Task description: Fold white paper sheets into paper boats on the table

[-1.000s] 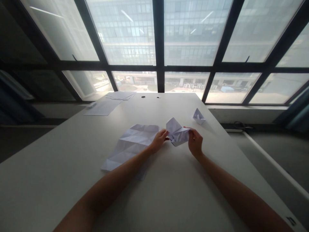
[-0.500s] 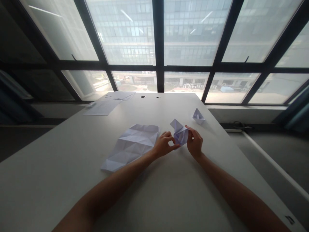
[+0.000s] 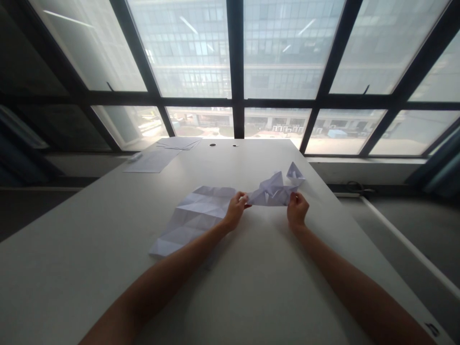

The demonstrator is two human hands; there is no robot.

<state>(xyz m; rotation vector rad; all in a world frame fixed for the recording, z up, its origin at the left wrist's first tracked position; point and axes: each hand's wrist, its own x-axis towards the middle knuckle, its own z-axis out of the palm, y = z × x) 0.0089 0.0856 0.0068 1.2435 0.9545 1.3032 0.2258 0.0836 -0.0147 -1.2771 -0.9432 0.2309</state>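
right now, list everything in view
table: one, white, centre
folded paper: one, white, held right of centre
creased paper: one, white, left of the folded paper
paper boat: one, white, right side of table
flat sheets: several, white, far left
table holes: two, dark, far edge
windows: several, black-framed, behind table
building: one, pale, outside
curtains: two, blue, left and right edges
cable: one, dark, right of table
left hand: one, bare, folded paper's left end
right hand: one, bare, its right end

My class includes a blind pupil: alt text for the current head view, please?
A left hand and right hand hold a folded paper by opposite ends over a white table. A creased sheet lies left, a paper boat beyond the right hand, flat sheets at far left.
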